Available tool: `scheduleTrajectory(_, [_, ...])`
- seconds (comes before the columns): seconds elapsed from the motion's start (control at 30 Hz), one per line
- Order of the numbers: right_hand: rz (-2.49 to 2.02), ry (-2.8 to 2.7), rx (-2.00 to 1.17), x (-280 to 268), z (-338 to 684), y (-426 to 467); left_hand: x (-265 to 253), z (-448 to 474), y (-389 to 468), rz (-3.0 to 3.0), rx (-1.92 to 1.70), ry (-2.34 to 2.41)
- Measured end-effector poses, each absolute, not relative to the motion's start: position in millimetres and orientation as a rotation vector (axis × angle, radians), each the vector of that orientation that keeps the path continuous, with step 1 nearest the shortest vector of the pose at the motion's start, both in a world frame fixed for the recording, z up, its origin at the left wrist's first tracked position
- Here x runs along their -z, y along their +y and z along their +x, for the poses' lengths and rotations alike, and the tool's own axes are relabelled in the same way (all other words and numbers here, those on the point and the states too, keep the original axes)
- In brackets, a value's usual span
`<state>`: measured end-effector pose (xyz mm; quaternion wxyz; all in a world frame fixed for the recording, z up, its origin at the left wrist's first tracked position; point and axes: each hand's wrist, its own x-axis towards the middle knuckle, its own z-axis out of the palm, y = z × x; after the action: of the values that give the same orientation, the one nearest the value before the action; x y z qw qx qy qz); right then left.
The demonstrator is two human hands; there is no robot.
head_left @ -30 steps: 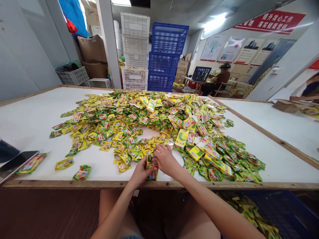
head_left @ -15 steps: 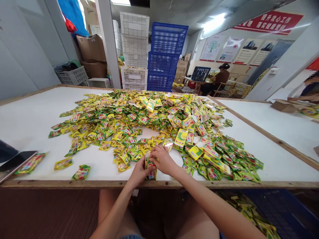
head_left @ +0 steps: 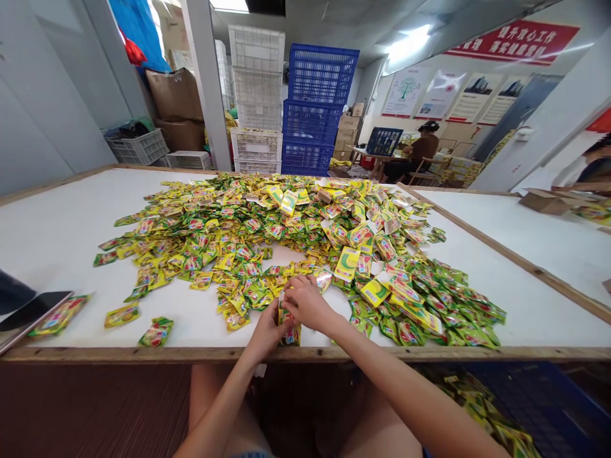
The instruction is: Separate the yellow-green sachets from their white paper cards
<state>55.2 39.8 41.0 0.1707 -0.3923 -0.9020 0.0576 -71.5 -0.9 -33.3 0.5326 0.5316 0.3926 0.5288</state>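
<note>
My left hand (head_left: 267, 329) is closed around a small printed carton (head_left: 290, 336) in yellow, green and red, held upright at the table's front edge. My right hand (head_left: 305, 303) bends over the carton's top end with its fingers closed there. Those fingers hide the top, so whether a sachet is between them cannot be made out. Just beyond my hands spreads a big heap of yellow-green sachets (head_left: 200, 245). Several yellow cartons (head_left: 347, 263) lie on its right part. A shiny packet (head_left: 323, 280) lies right beside my right hand.
Two loose sachets (head_left: 156, 332) and a phone (head_left: 33, 313) lie at left on the white table (head_left: 62, 235). A wooden strip (head_left: 515, 261) crosses at right. Blue crates (head_left: 315, 121) and white crates (head_left: 258, 89) stand behind. One person (head_left: 424, 149) sits farther back.
My right hand has shifted slightly up and left over the carton's top, with its fingers curled more. My left hand keeps the carton in nearly the same place.
</note>
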Motion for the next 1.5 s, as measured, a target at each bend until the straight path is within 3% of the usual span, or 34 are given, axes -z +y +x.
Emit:
scheduleTrajectory(0.27, [-1.060, -2.522, -0.375, -39, 68, 45, 24, -72, -8, 1.316, -1.324, 1.052])
scheduleTrajectory(0.57, [-1.005, -1.662, -1.054, 16, 85, 16, 25, -73, -14, 1.395, -1.333, 1.200])
scheduleTrajectory(0.83, [-1.040, -1.788, -0.901, 9, 77, 19, 21, -74, -15, 1.510, -1.415, 1.300])
scheduleTrajectory(1.0, [-1.022, -1.779, -0.858, 7, 76, 17, 26, -73, -14, 1.267, -1.511, 1.089])
scheduleTrajectory(1.5, [-1.071, -1.799, -0.749, 2, 70, 11, 19, -75, -9, 1.311, -1.421, 1.207])
